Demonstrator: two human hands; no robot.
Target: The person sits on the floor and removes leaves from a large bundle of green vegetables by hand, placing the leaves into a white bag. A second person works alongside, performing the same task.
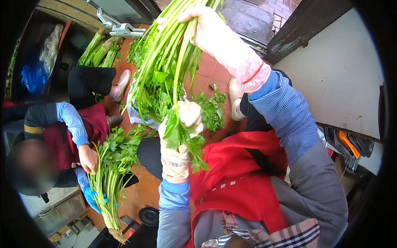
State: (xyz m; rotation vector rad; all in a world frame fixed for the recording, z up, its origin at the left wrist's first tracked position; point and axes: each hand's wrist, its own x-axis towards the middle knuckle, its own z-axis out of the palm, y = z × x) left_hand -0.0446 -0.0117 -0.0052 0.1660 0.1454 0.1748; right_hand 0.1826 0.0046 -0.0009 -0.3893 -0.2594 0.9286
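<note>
My right hand (204, 31), in a pale thin glove with a red band at the wrist, grips a bunch of long green celery stalks (164, 40) at the top of the view. The leafy ends hang down over a white plastic bag (133, 116) on the floor. Lower down, nearer my body, my gloved left hand (186, 121) is closed on the leafy end of one celery stalk (176, 83), its leaves hanging below the fingers. The palm and some fingertips are hidden.
At left, a seated co-worker (90, 124) holds another celery bunch (108, 183), tied near its roots, with one bare and one blue-gloved hand. Loose celery leaves (212, 108) lie on the reddish tiled floor (214, 68). More celery bunches (102, 51) lie beyond. A white panel (335, 71) stands at right.
</note>
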